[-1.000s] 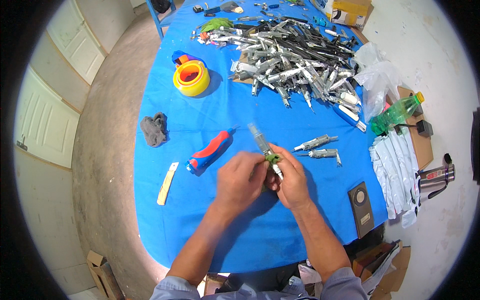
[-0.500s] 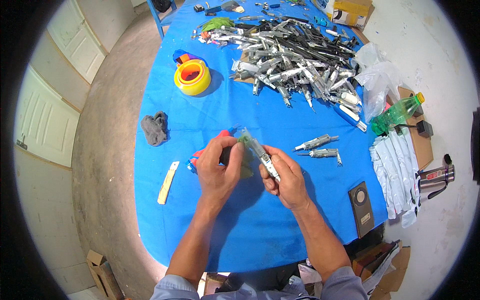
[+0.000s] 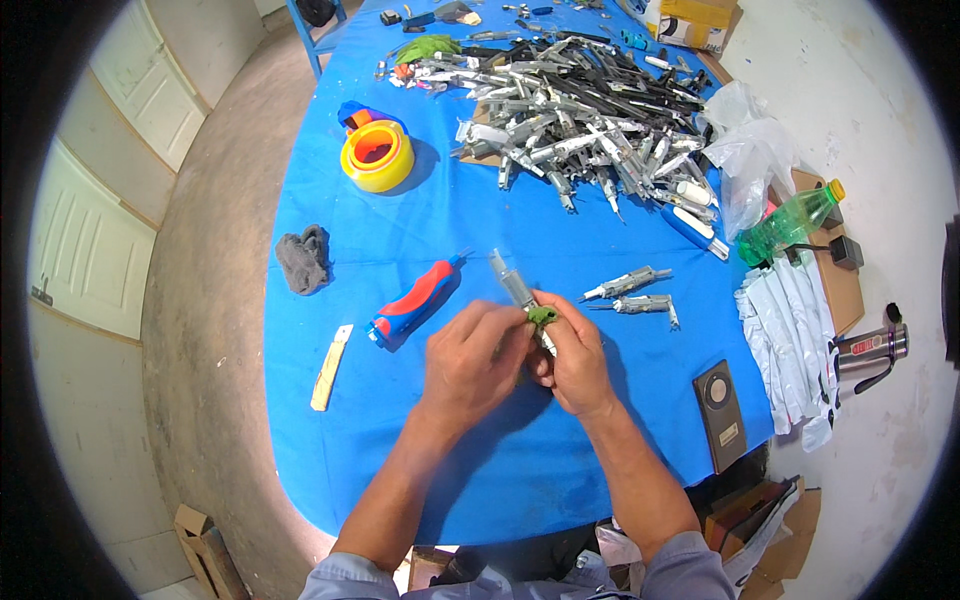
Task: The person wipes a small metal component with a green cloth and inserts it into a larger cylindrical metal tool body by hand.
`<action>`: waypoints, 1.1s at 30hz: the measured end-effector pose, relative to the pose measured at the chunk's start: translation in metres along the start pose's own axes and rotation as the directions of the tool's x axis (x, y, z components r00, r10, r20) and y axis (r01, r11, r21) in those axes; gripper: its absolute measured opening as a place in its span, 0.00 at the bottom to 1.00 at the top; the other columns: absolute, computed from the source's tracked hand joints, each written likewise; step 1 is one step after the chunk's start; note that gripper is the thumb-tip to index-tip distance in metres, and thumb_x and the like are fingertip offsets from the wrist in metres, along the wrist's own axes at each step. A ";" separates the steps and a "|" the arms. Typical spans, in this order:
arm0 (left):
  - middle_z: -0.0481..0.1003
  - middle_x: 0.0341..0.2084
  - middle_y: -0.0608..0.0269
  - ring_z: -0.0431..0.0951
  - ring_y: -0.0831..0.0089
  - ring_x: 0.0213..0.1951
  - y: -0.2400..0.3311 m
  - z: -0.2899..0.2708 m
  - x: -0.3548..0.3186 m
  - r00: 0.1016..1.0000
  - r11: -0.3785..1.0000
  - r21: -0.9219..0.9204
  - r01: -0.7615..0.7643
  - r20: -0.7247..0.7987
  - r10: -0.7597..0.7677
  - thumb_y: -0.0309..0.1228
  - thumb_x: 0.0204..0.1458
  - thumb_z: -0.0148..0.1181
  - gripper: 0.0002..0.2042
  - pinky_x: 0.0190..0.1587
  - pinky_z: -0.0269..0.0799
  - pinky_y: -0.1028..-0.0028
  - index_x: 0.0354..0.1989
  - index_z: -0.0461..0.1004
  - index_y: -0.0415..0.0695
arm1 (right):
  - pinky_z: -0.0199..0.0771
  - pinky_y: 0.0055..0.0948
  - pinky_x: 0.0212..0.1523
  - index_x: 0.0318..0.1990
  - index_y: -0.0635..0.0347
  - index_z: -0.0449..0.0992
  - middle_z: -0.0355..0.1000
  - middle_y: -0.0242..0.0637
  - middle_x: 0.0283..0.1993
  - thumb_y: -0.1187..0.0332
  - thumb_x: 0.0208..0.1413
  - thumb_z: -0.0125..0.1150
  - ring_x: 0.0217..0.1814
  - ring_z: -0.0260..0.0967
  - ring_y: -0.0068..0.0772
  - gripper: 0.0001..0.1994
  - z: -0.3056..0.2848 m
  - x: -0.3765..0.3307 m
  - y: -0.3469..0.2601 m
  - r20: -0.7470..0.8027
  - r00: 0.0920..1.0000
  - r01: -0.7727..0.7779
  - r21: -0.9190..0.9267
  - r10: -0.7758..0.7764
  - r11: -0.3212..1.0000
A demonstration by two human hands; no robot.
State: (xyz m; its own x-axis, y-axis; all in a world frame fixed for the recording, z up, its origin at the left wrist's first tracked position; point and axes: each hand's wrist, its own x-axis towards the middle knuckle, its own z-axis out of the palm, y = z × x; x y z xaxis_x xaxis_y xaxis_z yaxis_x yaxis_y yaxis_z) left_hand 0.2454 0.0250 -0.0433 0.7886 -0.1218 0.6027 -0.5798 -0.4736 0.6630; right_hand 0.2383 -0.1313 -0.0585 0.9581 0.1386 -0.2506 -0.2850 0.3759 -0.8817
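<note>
Left hand (image 3: 468, 362) and right hand (image 3: 575, 358), fingers closed together, grip a slim grey metal tube-shaped tool (image 3: 518, 290) bearing a green scrap (image 3: 542, 316); its long axis projects beyond the fingertips, pointing away-left.

Both hands, left hand (image 3: 470, 365) and right hand (image 3: 575, 360), grip a grey metal tool (image 3: 518, 290) over the blue table (image 3: 480, 480).

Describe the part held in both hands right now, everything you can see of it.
The part is a slim grey piece, metal by its look, with a small green bit at its middle. It slants up and away over the blue table. Its near end is hidden between the left hand and right hand, which both grip it; the far end sticks out free.
</note>
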 end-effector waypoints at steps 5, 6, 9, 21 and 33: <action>0.78 0.29 0.57 0.81 0.62 0.28 -0.006 -0.002 0.001 0.997 0.999 0.024 0.037 -0.074 -0.035 0.20 0.54 0.70 0.07 0.29 0.74 0.65 0.38 0.79 0.41 | 0.57 0.17 0.20 0.63 0.63 0.74 0.70 0.27 0.31 0.61 0.75 0.47 0.22 0.60 0.12 0.19 0.003 -0.001 0.000 0.025 0.999 -0.023 -0.054 0.024 0.998; 0.78 0.29 0.57 0.81 0.62 0.28 -0.009 -0.002 0.001 0.995 0.999 0.035 0.041 -0.095 -0.038 0.20 0.54 0.70 0.07 0.28 0.74 0.66 0.38 0.78 0.41 | 0.57 0.17 0.20 0.63 0.63 0.74 0.70 0.27 0.30 0.61 0.75 0.47 0.22 0.60 0.12 0.19 0.003 -0.002 -0.001 0.034 0.999 -0.030 -0.059 0.032 0.998; 0.79 0.29 0.57 0.80 0.65 0.28 -0.017 -0.007 0.004 0.987 0.996 0.061 0.061 -0.150 -0.051 0.20 0.55 0.69 0.05 0.32 0.75 0.68 0.37 0.79 0.38 | 0.57 0.17 0.19 0.64 0.65 0.73 0.70 0.28 0.30 0.61 0.76 0.46 0.21 0.59 0.12 0.20 0.004 -0.001 0.000 0.086 0.996 0.015 -0.120 -0.004 0.993; 0.79 0.28 0.59 0.79 0.73 0.28 -0.022 -0.012 0.005 0.971 0.992 -0.011 0.128 -0.204 -0.127 0.22 0.57 0.68 0.04 0.33 0.74 0.73 0.37 0.80 0.38 | 0.56 0.17 0.21 0.65 0.66 0.72 0.69 0.27 0.31 0.59 0.75 0.47 0.23 0.59 0.12 0.22 0.006 -0.003 -0.006 0.066 0.998 -0.018 0.031 0.016 0.999; 0.78 0.28 0.55 0.82 0.58 0.30 -0.007 0.000 -0.001 0.996 0.997 -0.008 0.071 -0.061 -0.071 0.20 0.53 0.70 0.07 0.30 0.76 0.65 0.39 0.79 0.41 | 0.56 0.16 0.18 0.69 0.61 0.71 0.69 0.27 0.32 0.62 0.76 0.47 0.22 0.59 0.12 0.21 0.007 -0.003 -0.007 0.009 1.000 -0.012 -0.052 0.013 0.999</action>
State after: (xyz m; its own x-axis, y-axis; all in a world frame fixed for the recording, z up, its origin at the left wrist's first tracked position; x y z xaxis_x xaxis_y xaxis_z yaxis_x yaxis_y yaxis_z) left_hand 0.2486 0.0283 -0.0486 0.8139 -0.0339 0.5800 -0.5239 -0.4743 0.7075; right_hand 0.2373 -0.1281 -0.0486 0.9541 0.1520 -0.2582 -0.2949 0.3259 -0.8982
